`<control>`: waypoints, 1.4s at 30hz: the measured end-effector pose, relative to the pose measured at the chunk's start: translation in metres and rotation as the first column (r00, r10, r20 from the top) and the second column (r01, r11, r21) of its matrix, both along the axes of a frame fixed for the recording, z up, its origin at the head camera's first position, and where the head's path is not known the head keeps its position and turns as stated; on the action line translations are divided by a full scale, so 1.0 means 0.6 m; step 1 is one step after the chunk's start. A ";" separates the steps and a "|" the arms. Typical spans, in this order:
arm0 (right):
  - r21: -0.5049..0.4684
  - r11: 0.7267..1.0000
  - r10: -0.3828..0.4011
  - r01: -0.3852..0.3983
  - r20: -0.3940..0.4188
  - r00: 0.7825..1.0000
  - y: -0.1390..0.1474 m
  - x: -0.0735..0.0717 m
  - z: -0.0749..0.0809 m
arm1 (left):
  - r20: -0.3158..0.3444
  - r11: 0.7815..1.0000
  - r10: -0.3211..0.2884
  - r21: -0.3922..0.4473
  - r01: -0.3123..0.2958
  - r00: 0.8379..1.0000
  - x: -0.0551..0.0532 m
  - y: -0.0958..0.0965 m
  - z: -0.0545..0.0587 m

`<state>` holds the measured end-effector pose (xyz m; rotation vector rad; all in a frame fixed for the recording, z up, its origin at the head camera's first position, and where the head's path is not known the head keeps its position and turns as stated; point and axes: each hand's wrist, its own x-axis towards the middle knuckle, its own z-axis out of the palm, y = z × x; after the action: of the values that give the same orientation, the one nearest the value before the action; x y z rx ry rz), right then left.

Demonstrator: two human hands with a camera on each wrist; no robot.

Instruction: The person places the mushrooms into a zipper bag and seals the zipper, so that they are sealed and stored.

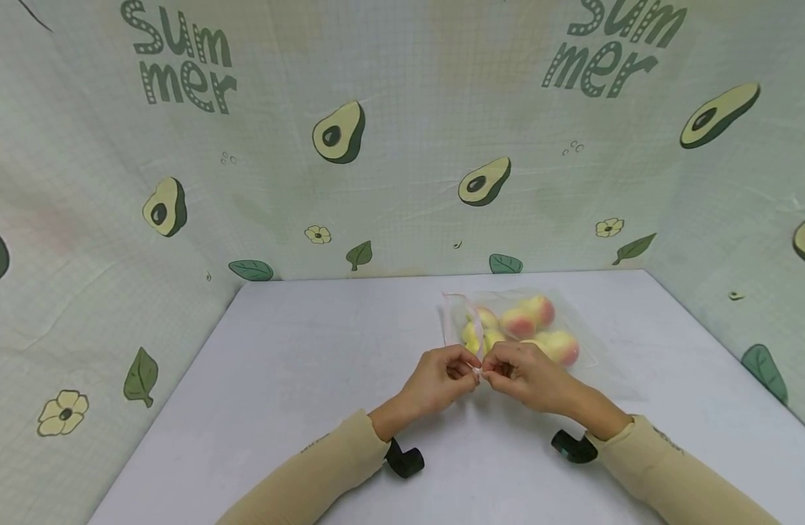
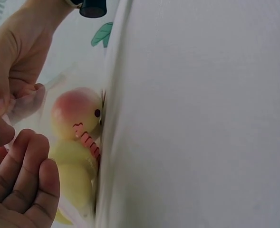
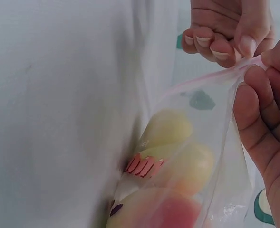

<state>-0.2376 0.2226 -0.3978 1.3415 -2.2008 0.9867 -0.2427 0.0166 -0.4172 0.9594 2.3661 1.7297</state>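
Note:
A clear plastic zip bag [image 1: 606, 372] with a pink strip along its mouth lies on the table, right of the middle. Several yellow fruits with pink blush, like peaches [image 1: 561, 348], show through it. At the bag's near corner, my left hand [image 1: 440, 379] pinches the pink-edged mouth between thumb and finger. Right beside it, my right hand [image 1: 530, 375] pinches the same edge; the fingertips of both hands nearly meet. In the right wrist view, the pink seal strip [image 3: 201, 78] runs up to the fingers. Red marks [image 3: 144, 165] and a dark spot show over the fruits.
A white table [image 1: 310, 350] lies under the bag. Behind and beside it hangs a pale cloth [image 1: 402, 146] printed with avocados, leaves and lettering. A dark wrist camera [image 1: 405, 461] sits at the left cuff, another dark camera [image 1: 574, 446] at the right.

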 end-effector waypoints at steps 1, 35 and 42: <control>0.001 1.000 0.000 0.000 0.001 1.000 0.000 0.000 0.000 | 0.001 1.000 0.001 0.000 -0.001 1.000 -0.006 0.001 -0.009; 0.003 0.999 0.032 -0.032 -0.057 0.998 0.001 -0.001 -0.001 | -0.061 0.999 -0.018 -0.031 0.016 0.998 0.031 -0.007 0.051; -0.004 0.999 0.038 -0.039 -0.071 0.997 0.000 -0.003 0.003 | -0.088 0.999 -0.002 -0.050 -0.003 0.996 0.005 -0.005 0.021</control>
<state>-0.2393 0.2224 -0.3963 1.3997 -2.1264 0.9434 -0.2398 0.0136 -0.4046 1.0487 2.4508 1.6529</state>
